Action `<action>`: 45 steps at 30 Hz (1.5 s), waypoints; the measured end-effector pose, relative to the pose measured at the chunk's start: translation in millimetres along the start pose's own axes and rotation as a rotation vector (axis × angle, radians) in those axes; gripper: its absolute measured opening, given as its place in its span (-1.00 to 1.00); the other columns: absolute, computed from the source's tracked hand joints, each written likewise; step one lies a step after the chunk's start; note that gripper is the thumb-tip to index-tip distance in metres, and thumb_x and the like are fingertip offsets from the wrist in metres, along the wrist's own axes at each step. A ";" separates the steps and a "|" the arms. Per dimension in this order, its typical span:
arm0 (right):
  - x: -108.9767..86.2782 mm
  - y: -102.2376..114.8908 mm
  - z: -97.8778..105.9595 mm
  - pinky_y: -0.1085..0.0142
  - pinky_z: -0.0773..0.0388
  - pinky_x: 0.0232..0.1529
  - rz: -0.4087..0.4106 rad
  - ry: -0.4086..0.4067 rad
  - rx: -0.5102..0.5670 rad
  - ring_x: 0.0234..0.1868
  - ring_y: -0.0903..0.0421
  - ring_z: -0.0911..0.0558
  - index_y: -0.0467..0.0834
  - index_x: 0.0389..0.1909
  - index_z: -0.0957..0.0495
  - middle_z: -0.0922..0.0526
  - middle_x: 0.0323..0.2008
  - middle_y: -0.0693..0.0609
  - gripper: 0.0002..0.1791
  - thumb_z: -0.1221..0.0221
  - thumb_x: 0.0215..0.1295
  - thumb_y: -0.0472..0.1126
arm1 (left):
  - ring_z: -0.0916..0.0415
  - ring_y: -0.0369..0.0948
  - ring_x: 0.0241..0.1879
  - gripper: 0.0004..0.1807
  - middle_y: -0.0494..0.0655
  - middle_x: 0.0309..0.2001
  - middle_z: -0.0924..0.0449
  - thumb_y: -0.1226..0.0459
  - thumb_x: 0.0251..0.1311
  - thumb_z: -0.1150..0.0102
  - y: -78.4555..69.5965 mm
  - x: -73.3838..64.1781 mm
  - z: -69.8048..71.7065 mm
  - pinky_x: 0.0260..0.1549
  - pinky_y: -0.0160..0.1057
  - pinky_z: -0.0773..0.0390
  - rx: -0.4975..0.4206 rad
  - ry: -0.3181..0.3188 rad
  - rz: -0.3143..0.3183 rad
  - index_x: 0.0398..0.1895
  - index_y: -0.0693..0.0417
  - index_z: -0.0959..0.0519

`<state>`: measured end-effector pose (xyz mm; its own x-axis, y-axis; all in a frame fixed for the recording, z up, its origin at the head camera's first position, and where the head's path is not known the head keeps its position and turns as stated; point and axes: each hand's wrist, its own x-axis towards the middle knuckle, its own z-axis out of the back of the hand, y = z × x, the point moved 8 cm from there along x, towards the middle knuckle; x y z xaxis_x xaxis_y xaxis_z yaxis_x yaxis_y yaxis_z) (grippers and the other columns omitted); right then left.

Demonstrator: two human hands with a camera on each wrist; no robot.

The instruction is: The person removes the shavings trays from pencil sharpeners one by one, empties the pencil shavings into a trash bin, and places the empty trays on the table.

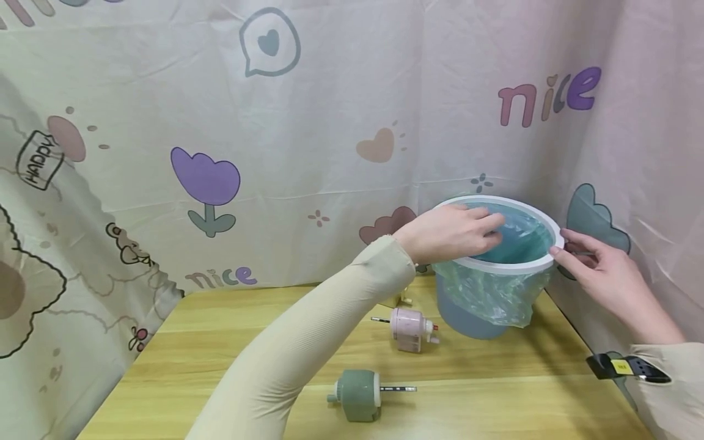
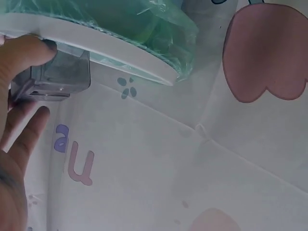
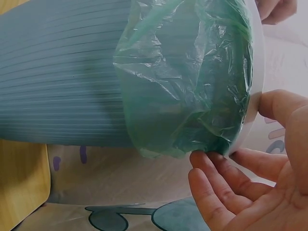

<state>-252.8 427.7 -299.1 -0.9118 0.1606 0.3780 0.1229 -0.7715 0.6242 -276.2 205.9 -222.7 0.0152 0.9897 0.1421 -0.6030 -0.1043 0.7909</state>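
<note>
A blue trash bin (image 1: 472,318) stands at the table's back right, with a white rim ring (image 1: 514,267) over a green plastic bag (image 1: 495,293) folded down outside. My left hand (image 1: 451,232) reaches over the bin's mouth. In the left wrist view its thumb and fingers grip a small translucent grey plastic box (image 2: 65,72), like a sharpener's shavings drawer; the head view hides this box behind the hand. At the bin's right side my right hand (image 1: 610,275) holds the rim between thumb and index finger. Its other fingers (image 3: 211,192) spread below the bag's edge.
A green pencil sharpener (image 1: 357,396) with a pencil in it sits at the table's front. Nearer the bin is a pink sharpener (image 1: 407,330), also holding a pencil. A yellow object (image 1: 392,300) is mostly hidden by my left arm. Printed curtains (image 1: 308,122) border the wooden table (image 1: 220,342).
</note>
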 end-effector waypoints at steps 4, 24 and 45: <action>0.3 1.8 -1.2 0.81 -0.37 -0.37 0.005 0.001 -0.006 -0.24 0.96 -0.24 -0.35 0.55 -0.35 -0.55 0.27 -0.57 -0.27 -0.18 0.59 0.04 | -0.56 -0.18 0.07 -0.56 -0.12 0.15 -0.56 0.42 0.65 0.29 12.0 -6.6 -0.9 0.00 -0.31 -0.67 -0.137 0.018 0.076 0.22 -0.07 -0.60; -2.4 18.2 -1.6 0.79 -0.38 -0.41 0.027 -0.030 -0.059 -0.22 0.92 -0.20 -0.36 0.47 -0.41 -0.58 0.24 -0.56 -0.33 -0.22 0.58 0.02 | -0.62 -0.15 0.17 -0.28 0.05 0.21 -0.66 0.31 0.04 -0.59 69.2 -134.1 -8.2 0.21 -0.31 -0.67 -0.920 -0.486 0.642 0.32 0.21 -0.53; -50.8 102.5 -18.7 0.78 -0.46 -0.20 0.213 -0.252 0.134 -0.19 0.66 -0.57 -0.11 0.13 -0.69 -0.62 -0.13 0.63 -0.66 -0.42 0.37 -0.28 | -0.68 0.06 0.17 -0.28 0.16 0.18 -0.66 0.56 -0.06 -0.54 14.5 -257.9 -16.1 0.17 -0.23 -0.76 -1.088 -0.596 0.731 0.27 0.28 -0.53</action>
<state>-201.2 328.9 -267.1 -0.7367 0.1649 0.6558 0.3650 -0.7194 0.5910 -301.7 -49.3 -257.5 -0.3964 0.5324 0.7479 -0.9154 -0.1669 -0.3664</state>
